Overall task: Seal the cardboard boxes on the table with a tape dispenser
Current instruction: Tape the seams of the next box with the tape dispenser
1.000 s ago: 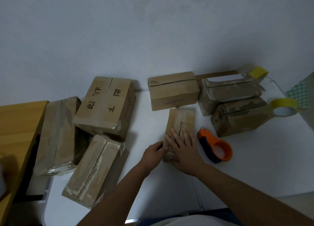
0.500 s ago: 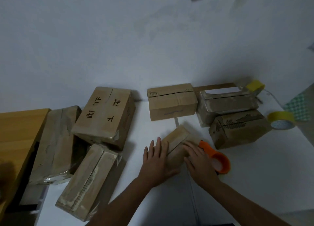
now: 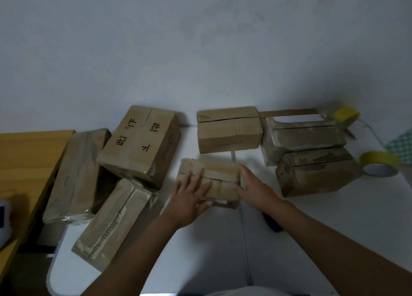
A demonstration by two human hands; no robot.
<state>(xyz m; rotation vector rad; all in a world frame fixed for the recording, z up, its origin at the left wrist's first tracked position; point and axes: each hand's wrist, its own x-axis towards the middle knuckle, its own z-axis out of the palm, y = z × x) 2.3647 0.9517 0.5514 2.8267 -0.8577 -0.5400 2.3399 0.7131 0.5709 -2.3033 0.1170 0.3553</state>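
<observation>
A small cardboard box lies crosswise at the middle of the white table, its top seam showing. My left hand rests flat on the box's left half, fingers spread and straight. My right hand presses straight fingers against the box's right end. The orange and dark tape dispenser lies on the table under my right forearm, mostly hidden. Neither hand touches it.
Other cardboard boxes ring the middle: a lettered box, a wrapped box and another box at left, three boxes behind and right. Yellow tape rolls sit far right. A wooden desk adjoins at left.
The small box has been turned from lengthwise to crosswise. My left hand moved onto its top and my right hand shifted to its right end, covering the dispenser.
</observation>
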